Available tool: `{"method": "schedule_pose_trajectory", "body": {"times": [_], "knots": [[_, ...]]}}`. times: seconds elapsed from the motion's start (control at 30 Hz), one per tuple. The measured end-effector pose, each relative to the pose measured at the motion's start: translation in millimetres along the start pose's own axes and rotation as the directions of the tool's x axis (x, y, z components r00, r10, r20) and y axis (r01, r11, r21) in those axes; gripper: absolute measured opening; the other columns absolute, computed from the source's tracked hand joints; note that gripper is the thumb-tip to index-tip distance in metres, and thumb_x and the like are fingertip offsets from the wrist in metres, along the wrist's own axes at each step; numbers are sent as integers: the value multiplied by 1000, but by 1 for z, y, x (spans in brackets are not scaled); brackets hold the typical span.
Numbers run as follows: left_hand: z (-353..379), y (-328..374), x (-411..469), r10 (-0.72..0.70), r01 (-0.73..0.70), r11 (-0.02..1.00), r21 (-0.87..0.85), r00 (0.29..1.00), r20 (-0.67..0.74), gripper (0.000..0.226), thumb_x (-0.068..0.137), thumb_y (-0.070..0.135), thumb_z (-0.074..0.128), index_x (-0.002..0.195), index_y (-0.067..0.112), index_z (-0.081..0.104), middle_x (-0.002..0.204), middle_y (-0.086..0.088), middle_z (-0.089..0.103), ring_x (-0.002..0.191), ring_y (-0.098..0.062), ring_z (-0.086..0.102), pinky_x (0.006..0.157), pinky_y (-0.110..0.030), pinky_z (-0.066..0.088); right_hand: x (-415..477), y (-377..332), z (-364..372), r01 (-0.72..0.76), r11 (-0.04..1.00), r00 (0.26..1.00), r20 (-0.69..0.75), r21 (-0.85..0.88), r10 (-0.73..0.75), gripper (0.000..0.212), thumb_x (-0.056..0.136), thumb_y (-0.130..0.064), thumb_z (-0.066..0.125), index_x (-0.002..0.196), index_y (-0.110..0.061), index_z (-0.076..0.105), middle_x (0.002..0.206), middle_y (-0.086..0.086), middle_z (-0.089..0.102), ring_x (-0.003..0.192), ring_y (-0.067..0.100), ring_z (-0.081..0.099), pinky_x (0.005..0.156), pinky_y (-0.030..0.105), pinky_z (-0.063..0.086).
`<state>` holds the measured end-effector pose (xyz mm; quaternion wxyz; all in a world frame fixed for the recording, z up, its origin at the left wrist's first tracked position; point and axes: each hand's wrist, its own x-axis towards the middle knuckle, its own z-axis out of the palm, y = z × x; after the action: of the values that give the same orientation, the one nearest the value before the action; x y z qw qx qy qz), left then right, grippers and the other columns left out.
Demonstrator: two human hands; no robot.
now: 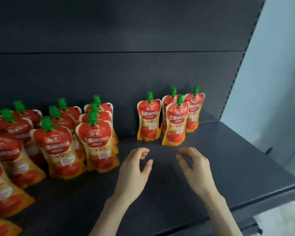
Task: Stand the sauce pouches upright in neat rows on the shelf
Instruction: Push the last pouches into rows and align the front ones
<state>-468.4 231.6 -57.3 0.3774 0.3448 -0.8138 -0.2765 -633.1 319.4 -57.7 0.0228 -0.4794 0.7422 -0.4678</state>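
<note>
Sauce pouches, red and orange with green screw caps, stand on a dark grey shelf, seen from the head camera looking down. A large batch fills the shelf's left half, in rough rows from the back panel toward the front edge. Several of these lean or overlap, and those at the left edge are blurred.

A smaller group of 4 pouches stands upright near the back right corner. 1 stands a little apart on its left, 1 stands forward and overlaps another behind it, and 1 on the far right is close to the back panel. A pale wall rises beyond the shelf's right end.

Over the bare middle of the shelf, just in front of the 4, both hands hover with palms facing each other. The left hand has loosely curled fingers and holds nothing. The right hand is likewise relaxed and empty, its fingers slightly bent. Neither touches a pouch.

The step in hand looks like building the rows at the right end, with the hands between placements. The next move probably calls for taking 1 more pouch, perhaps from the crowded left batch, and setting it on its flat base in line with the forward pouch, cap up. These soft pouches would likely tip, so a gentle release seems wise.
</note>
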Motion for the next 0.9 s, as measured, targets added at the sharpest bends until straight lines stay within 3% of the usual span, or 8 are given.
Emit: {"method": "schedule_pose_trajectory", "body": {"times": [0.17,0.27,0.37,0.5,0.6,0.73,0.83,0.9], "knots": [[64,35,53,-113,102,987,-126,990,-82,41,84,26,65,121,23,47,116,13,51,106,-3,50,85,-18,42,59,50,-36,31,998,996,81,49,-35,11,89,-16,62,99,-17,65,96,-10,63,87,0,58,74,7,41],[98,49,78,-203,171,967,-189,965,-168,52,79,31,71,122,21,43,114,13,48,106,-3,48,78,-10,38,95,75,-54,26,994,992,118,103,-38,11,89,-16,61,99,-19,65,97,-4,66,87,7,61,79,20,47],[123,55,99,-326,262,924,-278,921,-213,56,76,35,74,121,19,44,116,8,52,105,-5,50,75,-9,38,128,92,-61,12,992,989,147,124,-31,14,90,-18,60,103,-17,65,100,-1,65,86,10,60,78,22,47],[135,57,110,-395,321,895,-308,893,-216,46,77,30,74,111,27,43,105,14,53,95,1,50,76,-13,38,158,107,-55,-3,991,990,138,132,-16,20,89,-20,61,108,-14,63,105,0,58,85,14,59,83,34,51],[135,50,112,-395,317,888,-332,897,-200,40,74,30,76,105,31,50,96,24,57,89,11,54,72,-8,39,172,115,-49,-21,986,993,122,165,1,21,89,-25,62,108,-15,59,107,-1,55,91,14,57,82,31,50],[138,44,115,-408,322,871,-371,895,-180,44,75,29,76,111,32,50,101,23,59,93,16,54,73,-9,43,179,122,-41,-124,962,983,163,245,85,35,86,-30,66,111,-13,49,108,-2,57,95,13,57,80,28,46],[142,44,113,-418,323,855,-406,892,-170,49,77,30,73,119,29,48,107,21,59,100,9,55,80,-12,45,186,125,-34,-171,952,968,225,253,114,45,85,-29,67,119,-10,46,107,-4,56,94,13,55,80,26,44],[140,47,109,-419,327,856,-400,893,-165,50,77,31,72,121,28,47,109,20,58,104,4,55,81,-12,45,188,125,-32,-165,954,967,233,252,106,38,85,-26,67,114,-9,50,100,-4,57,88,13,54,73,23,42]]}}
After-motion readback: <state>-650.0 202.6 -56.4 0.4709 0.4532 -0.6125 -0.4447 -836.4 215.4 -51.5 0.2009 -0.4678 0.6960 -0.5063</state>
